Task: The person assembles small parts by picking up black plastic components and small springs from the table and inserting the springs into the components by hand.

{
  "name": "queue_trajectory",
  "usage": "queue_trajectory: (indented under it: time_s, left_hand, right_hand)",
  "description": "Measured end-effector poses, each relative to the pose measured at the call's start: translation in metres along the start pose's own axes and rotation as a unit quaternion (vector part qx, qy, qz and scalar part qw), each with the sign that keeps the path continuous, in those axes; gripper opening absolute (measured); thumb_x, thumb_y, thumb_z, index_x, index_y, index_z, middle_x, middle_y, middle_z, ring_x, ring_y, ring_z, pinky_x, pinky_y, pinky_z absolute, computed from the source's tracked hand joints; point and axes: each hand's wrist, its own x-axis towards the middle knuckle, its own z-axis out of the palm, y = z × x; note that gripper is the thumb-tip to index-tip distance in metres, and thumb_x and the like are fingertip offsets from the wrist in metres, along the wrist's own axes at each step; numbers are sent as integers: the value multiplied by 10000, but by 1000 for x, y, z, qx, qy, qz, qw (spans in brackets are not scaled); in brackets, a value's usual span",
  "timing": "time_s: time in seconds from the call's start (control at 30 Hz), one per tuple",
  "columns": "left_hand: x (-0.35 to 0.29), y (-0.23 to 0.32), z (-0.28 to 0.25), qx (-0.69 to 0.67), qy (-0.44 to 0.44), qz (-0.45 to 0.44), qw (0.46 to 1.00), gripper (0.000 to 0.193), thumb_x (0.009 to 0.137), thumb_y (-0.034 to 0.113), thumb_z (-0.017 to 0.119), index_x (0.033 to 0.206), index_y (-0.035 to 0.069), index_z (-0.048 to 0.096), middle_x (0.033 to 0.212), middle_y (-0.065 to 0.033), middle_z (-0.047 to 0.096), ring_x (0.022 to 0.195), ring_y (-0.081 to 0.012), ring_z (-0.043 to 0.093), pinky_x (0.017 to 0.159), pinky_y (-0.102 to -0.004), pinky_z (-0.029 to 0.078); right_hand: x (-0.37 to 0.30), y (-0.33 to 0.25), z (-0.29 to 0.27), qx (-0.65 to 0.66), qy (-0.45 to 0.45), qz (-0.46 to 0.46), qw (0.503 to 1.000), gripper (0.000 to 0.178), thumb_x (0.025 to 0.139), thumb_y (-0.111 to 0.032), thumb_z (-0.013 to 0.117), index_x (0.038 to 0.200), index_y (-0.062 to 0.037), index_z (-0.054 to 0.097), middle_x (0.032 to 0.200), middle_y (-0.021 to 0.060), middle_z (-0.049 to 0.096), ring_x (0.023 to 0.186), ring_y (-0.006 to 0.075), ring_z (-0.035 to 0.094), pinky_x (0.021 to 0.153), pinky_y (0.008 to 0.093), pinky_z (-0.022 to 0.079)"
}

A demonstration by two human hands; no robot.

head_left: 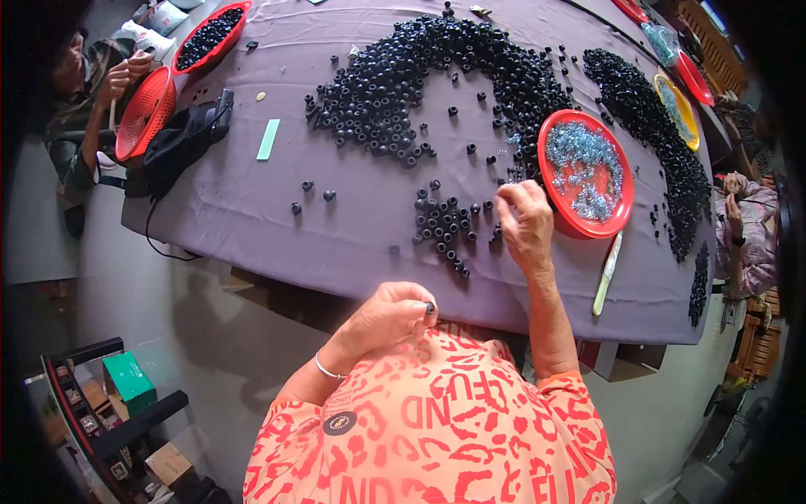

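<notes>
Near the table's front edge, my left hand [389, 314] pinches a small round black piece with a hole [430, 308] between thumb and fingers. My right hand [526, 220] is over the table, just left of a red plastic bowl [626, 212], its fingers curled together and pointing down-left. Whatever may be between those fingertips is too small to make out. Many small clear, glassy bits [579, 151] lie in the bowl. Between my hands sits a small group of the black pieces [442, 220], with a few strays beside it.
A large curved heap of black pieces [378, 105] spreads farther back, another heap [646, 109] runs along the right. A pale green strip [268, 139] and a light-handled knife-like tool [606, 277] lie on the purple cloth [353, 227]. Other people [745, 218] sit at both sides.
</notes>
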Motion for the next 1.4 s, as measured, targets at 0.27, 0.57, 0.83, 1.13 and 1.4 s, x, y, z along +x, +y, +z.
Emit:
queue_trajectory:
  time_s: [0.27,0.57,0.83,1.13,1.4]
  left_hand:
    - [3,-3,-7,-18,6,34,999,115,862,110,609,916,8,603,806,-106,614,639,-118,579,562,-237,492]
    - [7,-1,-8,-9,18,37,999,108,867,118,608,908,18,601,807,-100,618,640,-113,590,552,-238,488]
    - [8,2,-7,-6,30,32,999,97,873,112,600,914,24,600,805,-93,614,629,-105,575,551,-230,479]
    - [25,5,9,1,10,10,1000,97,876,120,604,922,35,597,814,-83,613,642,-109,570,559,-235,480]
    - [37,0,19,-6,8,24,1000,129,897,156,595,939,34,601,812,-78,624,623,-104,570,549,-253,471]
  right_hand:
    - [8,26,-18,-144,61,-4,988,114,749,-94,670,846,-100,609,841,59,540,825,264,542,704,400,438]
    - [21,17,-2,-220,-5,-84,972,142,726,-122,686,863,-127,649,840,31,553,865,225,525,726,381,405]
    - [14,14,-2,37,-41,-58,997,217,713,-33,696,917,-91,652,836,41,594,761,184,580,680,322,458]
    - [-33,-15,-25,424,-131,119,888,202,819,72,621,1009,7,645,916,24,624,836,84,608,735,207,504]
    - [-54,-35,-55,401,-165,118,893,170,726,127,646,869,34,642,862,70,616,765,106,587,686,220,468]
